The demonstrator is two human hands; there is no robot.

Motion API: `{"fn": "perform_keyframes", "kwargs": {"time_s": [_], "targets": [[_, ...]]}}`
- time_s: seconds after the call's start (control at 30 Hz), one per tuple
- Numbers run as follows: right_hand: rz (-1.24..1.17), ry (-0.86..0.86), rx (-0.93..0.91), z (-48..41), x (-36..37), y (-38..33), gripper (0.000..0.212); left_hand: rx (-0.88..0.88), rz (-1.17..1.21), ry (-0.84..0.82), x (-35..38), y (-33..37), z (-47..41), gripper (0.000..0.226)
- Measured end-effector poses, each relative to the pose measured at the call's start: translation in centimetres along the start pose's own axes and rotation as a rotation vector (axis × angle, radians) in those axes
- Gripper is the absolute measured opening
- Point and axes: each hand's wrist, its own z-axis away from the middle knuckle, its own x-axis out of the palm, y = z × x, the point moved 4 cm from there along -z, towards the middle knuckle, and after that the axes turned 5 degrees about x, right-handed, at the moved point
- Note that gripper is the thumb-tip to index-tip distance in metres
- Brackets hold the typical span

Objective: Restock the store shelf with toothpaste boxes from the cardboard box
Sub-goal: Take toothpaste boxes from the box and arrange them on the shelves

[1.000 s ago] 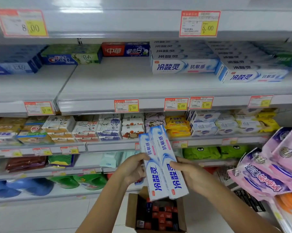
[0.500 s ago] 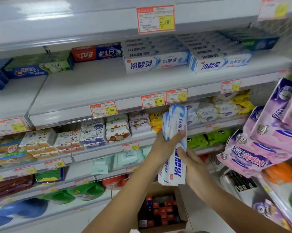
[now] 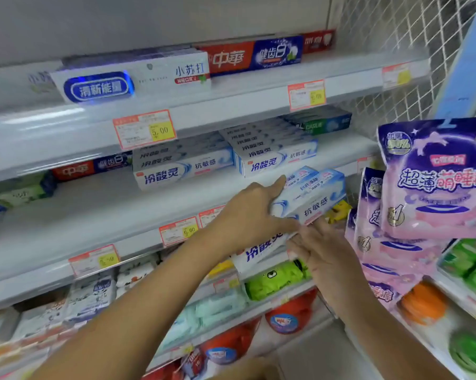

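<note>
Gripping the pair of toothpaste boxes (image 3: 311, 194) with the left hand (image 3: 248, 215): index finger laid straight along the top face, thumb tucked under, pair pinched between them. Propping the same pair from below with the right hand (image 3: 323, 253), fingertips against the lower face; clasping or only supporting, cannot tell. Pair held side by side in the air, just in front of the shelf (image 3: 108, 215) lip, not yet set down. Long axis tilted: near end low and left, below the left hand; far end high and right, pointing toward the right stack (image 3: 275, 156) of matching boxes. Left hand the nearer to that stack. Stocked boxes lying level, lengthwise along the shelf front. Judged: levelling the pair and swinging it parallel to the front, then sliding it onto the bare strip before the stack.
</note>
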Motion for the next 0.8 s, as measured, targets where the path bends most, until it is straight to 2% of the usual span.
{"fn": "perform_keyframes", "kwargs": {"time_s": [0.1, 0.13, 0.2, 0.27, 0.33, 0.47, 0.57, 0.63, 0.8], "targets": [[0.021, 0.052, -0.075, -3.4, -2.3, -4.3, 0.072, 0.034, -0.064, -0.059, -1.6, 1.0, -4.1, 0.083], [0.050, 0.082, -0.097, -4.6, -3.2, -5.4, 0.073, 0.028, -0.055, -0.086, -1.8, 0.9, -5.5, 0.082], [0.152, 0.179, -0.114, -6.6, -5.1, -6.9, 0.052, 0.011, -0.040, -0.133, -2.2, 0.6, -8.0, 0.082], [0.277, 0.296, -0.091, -8.6, -7.2, -8.1, 0.058, 0.014, -0.055, -0.154, -2.3, 0.5, -10.0, 0.082], [0.376, 0.322, -0.103, -10.4, -8.8, -8.8, 0.063, 0.019, -0.096, -0.140, -2.3, 0.5, -11.7, 0.080], [0.593, 0.250, -0.142, -13.0, -10.0, -9.8, 0.070, 0.030, -0.137, -0.132, -1.4, 0.3, -13.8, 0.080], [0.866, 0.161, -0.171, -14.3, -10.1, -10.1, 0.075, 0.016, -0.178, -0.141, -0.4, -0.4, -14.5, 0.079], [1.034, 0.092, -0.187, -15.1, -10.0, -9.7, 0.077, 0.031, -0.286, -0.107, 0.0, -0.6, -15.0, 0.073], [1.207, 0.061, -0.234, -16.8, -9.5, -10.4, 0.067, 0.058, -0.389, -0.064, 0.3, -0.9, -15.1, 0.065]]}}
